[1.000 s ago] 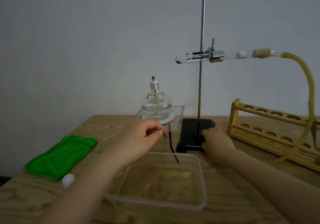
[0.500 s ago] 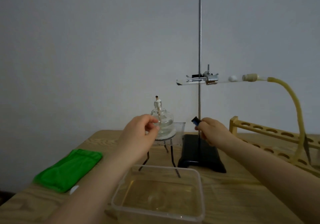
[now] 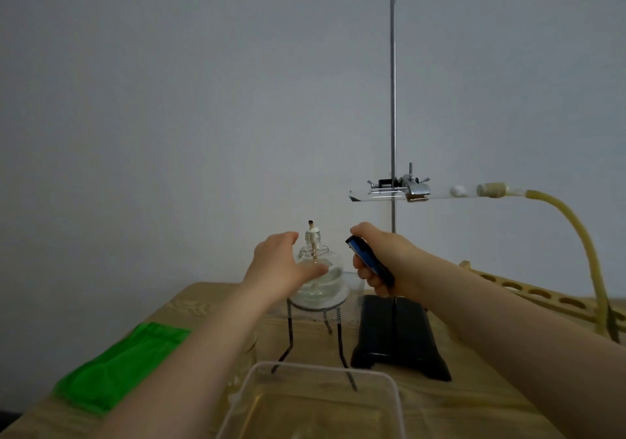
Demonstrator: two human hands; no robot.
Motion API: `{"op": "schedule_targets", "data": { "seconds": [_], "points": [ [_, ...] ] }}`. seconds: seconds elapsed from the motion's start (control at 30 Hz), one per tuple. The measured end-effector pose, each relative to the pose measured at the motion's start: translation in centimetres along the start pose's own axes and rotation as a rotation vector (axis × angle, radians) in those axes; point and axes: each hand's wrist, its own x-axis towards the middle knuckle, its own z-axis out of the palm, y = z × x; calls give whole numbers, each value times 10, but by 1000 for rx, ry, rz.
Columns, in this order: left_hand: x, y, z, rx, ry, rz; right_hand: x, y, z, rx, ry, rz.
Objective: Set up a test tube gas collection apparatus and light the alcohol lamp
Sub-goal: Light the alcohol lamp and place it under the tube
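Since half a second earlier, our right hand (image 3: 379, 262) had carried the blue lighter (image 3: 367, 260) from the stand's rod (image 3: 393, 99) to just right of the lamp (image 3: 320, 269), fingers wrapped around it. Our left hand (image 3: 279, 269) lay against the lamp's left side, fingers fairly straight, partly hiding the glass. The lamp sat on a tripod (image 3: 315, 330), its wick unlit. Right of it, the clamped tube (image 3: 440, 194) ran into a hose (image 3: 576, 235), cut off from view low down. Nearest us, the tub (image 3: 325, 404) was cropped.

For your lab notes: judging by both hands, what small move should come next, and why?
Probably bring the blue lighter, gripped in the right hand, across to the unlit wick of the clear glass alcohol lamp, which the left hand steadies.
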Motion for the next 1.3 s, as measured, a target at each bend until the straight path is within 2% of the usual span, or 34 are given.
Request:
{"op": "schedule_targets", "data": {
  "seconds": [0.2,0.6,1.3],
  "points": [
    [11,-4,4,-2,-90,-41,12,-11,6,-29,3,45],
    [13,-13,7,-53,-134,-30,30,-24,24,-94,20,19],
    [14,-24,16,-169,-113,-63,38,-31,36,-94,67,15]
  ]
}}
